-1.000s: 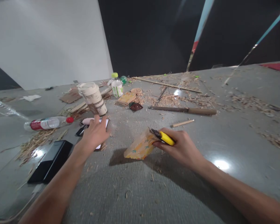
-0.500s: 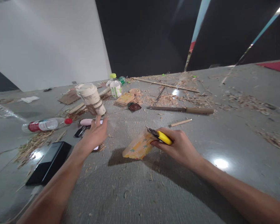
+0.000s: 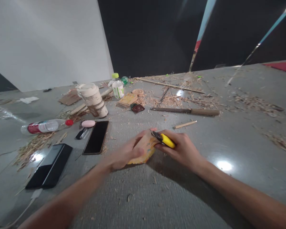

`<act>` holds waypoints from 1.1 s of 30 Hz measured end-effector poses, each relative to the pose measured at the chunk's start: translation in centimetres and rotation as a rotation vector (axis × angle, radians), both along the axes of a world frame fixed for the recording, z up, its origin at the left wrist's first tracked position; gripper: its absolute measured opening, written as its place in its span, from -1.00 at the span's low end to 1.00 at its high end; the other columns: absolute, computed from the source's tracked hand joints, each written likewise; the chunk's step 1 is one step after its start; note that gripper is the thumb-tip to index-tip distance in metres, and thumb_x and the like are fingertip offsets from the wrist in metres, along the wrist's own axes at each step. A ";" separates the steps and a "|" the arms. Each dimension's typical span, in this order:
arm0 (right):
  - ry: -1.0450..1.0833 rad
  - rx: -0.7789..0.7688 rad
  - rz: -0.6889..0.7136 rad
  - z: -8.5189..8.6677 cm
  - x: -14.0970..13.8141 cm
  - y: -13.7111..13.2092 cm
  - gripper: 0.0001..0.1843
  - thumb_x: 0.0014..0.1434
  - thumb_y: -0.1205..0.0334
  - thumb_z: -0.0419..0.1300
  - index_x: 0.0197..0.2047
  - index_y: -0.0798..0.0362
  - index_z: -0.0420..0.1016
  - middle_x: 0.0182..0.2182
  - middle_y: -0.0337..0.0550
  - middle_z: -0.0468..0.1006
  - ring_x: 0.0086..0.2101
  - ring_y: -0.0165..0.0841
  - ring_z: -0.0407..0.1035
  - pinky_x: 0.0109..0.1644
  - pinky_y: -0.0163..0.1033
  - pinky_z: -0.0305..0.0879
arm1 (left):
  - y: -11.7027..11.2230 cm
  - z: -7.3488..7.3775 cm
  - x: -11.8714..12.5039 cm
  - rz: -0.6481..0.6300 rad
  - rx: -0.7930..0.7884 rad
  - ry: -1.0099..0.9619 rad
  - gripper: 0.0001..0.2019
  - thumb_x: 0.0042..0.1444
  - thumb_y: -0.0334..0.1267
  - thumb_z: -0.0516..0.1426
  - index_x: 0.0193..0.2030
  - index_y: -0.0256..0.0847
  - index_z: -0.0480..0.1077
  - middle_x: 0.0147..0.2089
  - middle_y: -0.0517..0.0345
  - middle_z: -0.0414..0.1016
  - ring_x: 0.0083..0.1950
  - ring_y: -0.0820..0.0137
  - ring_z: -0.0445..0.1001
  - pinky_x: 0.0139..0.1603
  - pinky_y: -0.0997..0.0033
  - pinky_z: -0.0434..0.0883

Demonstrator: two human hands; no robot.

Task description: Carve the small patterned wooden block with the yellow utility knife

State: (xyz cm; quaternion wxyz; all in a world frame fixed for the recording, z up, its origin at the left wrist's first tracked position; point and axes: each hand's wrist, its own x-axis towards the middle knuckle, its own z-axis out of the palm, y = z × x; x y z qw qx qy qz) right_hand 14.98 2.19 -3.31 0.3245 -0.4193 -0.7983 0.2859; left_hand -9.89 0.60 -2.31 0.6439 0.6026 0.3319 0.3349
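In my right hand (image 3: 178, 146) is a utility knife (image 3: 167, 140) with a yellow and black body, its front end pointing up and left. The fingertips of that hand also touch the right side of a thin yellow patterned packet (image 3: 147, 151). My left hand (image 3: 131, 151), somewhat blurred, is closed around the left side of the packet, thumb in front. What lies inside the packet, if anything, I cannot make out. Left of my left hand lies a phone (image 3: 96, 137) with a dark screen. Beyond my hands are a pencil-like wooden stick (image 3: 185, 124) and a long wooden-handled blade tool (image 3: 184, 111).
A paper cup (image 3: 92, 100) and a green-capped bottle (image 3: 117, 86) stand at the back. A red-capped bottle (image 3: 46, 126) lies on its side at left, near a black power bank (image 3: 49, 165) with a cable. Wood shavings (image 3: 255, 105) litter the grey surface.
My left hand has moved right from over the phone to the packet and closed on it. The phone, lit before, now shows dark. My right hand has hardly moved.
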 end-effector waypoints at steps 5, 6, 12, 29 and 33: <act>0.013 -0.036 -0.015 0.0 -0.2 -0.3 -0.61 0.39 0.04 0.27 0.23 -0.08 0.49 -0.24 -0.23 0.71 -0.32 -0.31 0.55 -0.22 -0.26 0.35 | -0.5 -2.2 0.7 -0.038 -0.327 -0.166 -0.36 0.20 0.18 0.27 0.34 -0.03 0.42 0.05 -0.04 0.65 -0.08 0.15 0.67 -0.11 0.23 0.54; 0.004 -0.034 -0.031 0.0 -0.2 -0.3 -0.58 0.39 0.03 0.27 0.25 -0.08 0.45 -0.26 -0.22 0.70 -0.33 -0.31 0.55 -0.23 -0.26 0.34 | -0.3 -2.2 0.7 -0.021 -0.347 -0.186 -0.35 0.19 0.21 0.26 0.33 -0.05 0.42 0.03 -0.06 0.65 -0.10 0.15 0.67 -0.12 0.22 0.55; -0.060 -0.026 -0.105 0.2 -0.3 -0.4 -0.59 0.43 -0.09 0.18 0.18 -0.03 0.34 -0.29 -0.19 0.68 -0.40 -0.31 0.50 -0.30 -0.25 0.26 | 1.5 -1.7 1.3 0.159 -0.430 -0.335 -0.36 0.28 0.22 0.12 0.34 -0.13 0.40 0.08 -0.10 0.65 0.02 0.07 0.65 -0.07 0.13 0.59; -0.001 0.073 0.029 0.5 0.2 -0.7 -0.70 0.51 -0.02 0.08 0.07 0.01 0.45 -0.39 -0.26 0.56 -0.49 -0.42 0.31 -0.39 -0.27 0.14 | 0.9 -2.1 1.7 0.152 -0.299 -0.364 -0.34 0.29 0.14 0.15 0.43 -0.13 0.32 0.20 -0.08 0.60 0.17 0.06 0.61 0.12 0.07 0.56; -0.031 0.090 0.029 0.3 0.1 -0.6 -0.69 0.51 -0.03 0.09 0.02 0.03 0.46 -0.40 -0.28 0.51 -0.48 -0.43 0.29 -0.38 -0.27 0.14 | 1.0 -3.2 1.8 0.201 -0.223 -0.351 -0.39 0.39 0.07 0.10 0.50 -0.07 0.23 0.32 -0.05 0.52 0.29 0.12 0.52 0.26 0.09 0.48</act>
